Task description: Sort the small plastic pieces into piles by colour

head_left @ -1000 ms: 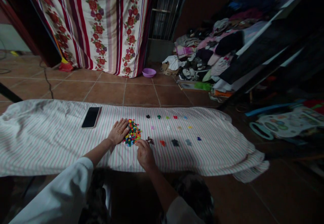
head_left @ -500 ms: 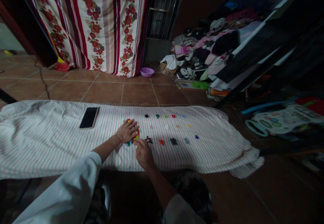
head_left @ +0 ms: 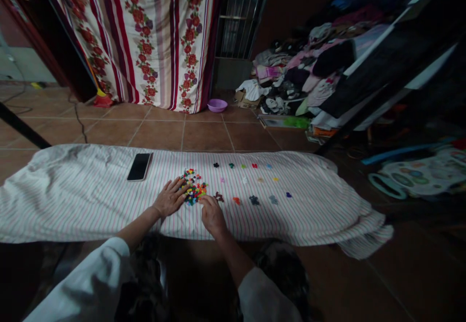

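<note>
The right hand (head_left: 212, 213) is curling its fingers at the near edge of the mixed bead pile (head_left: 192, 187); whether they are pinching any is unclear. The left hand (head_left: 169, 197) is spreading its loose fingers onto the pile's left side. Beyond, a smartphone (head_left: 139, 167) is lying on the striped cloth (head_left: 98, 191).

A purple basin (head_left: 217, 106) sits near the floral striped curtain (head_left: 163, 45).

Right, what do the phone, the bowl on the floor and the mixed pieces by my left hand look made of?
Smartphone: probably glass-faced, smooth and dark, with a thin pale rim.
Purple bowl: likely plastic, from its even colour and thin rim.
Mixed pieces: probably plastic, given their bright solid colours; too small to judge the finish.
</note>
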The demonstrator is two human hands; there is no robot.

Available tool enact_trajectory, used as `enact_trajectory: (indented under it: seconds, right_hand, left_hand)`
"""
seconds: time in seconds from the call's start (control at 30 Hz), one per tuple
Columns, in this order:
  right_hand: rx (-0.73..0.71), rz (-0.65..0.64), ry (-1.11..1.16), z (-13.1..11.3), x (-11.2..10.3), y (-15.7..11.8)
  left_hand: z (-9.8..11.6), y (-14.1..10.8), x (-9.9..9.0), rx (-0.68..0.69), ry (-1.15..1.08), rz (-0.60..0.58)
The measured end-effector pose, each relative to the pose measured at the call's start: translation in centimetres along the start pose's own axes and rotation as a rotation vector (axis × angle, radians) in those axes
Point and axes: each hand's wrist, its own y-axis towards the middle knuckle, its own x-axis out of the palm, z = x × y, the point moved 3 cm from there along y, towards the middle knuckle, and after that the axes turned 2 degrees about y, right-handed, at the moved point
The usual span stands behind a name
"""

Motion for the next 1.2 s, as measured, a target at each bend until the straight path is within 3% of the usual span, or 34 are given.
enact_trajectory:
  seconds: [0.2, 0.43, 0.6, 0.77, 1.0, 1.2]
  right_hand:
    - [-0.003, 0.007, -0.003, 0.0, -0.1, 0.1]
    - [-0.013, -0.016, -0.015, -0.2, -0.2, 0.0]
    - [0.007, -0.061, -0.045, -0.3, -0.1, 0.1]
    - [0.014, -0.048, -0.016, -0.3, -0.2, 0.0]
    - [0.088, -0.022, 0.019, 0.2, -0.2, -0.3]
    - [0.066, 0.021, 0.033, 0.4, -0.1, -0.4]
  left_hand:
    - [-0.1, -2.0, -0.4, -0.053, -0.004, 0.012]
    - [2.3, -4.2, -0.8, 0.008, 0.085, 0.124]
    - [3.1, -2.7, -0.1, -0.014, 0.118, 0.146]
    - [4.2, -1.7, -0.9, -0.040, 0.133, 0.184]
    - [7.4, -0.9, -1.4, 0.106, 0.133, 0.130]
    - [6.9, 1.6, -0.8, 0.032, 0.100, 0.148]
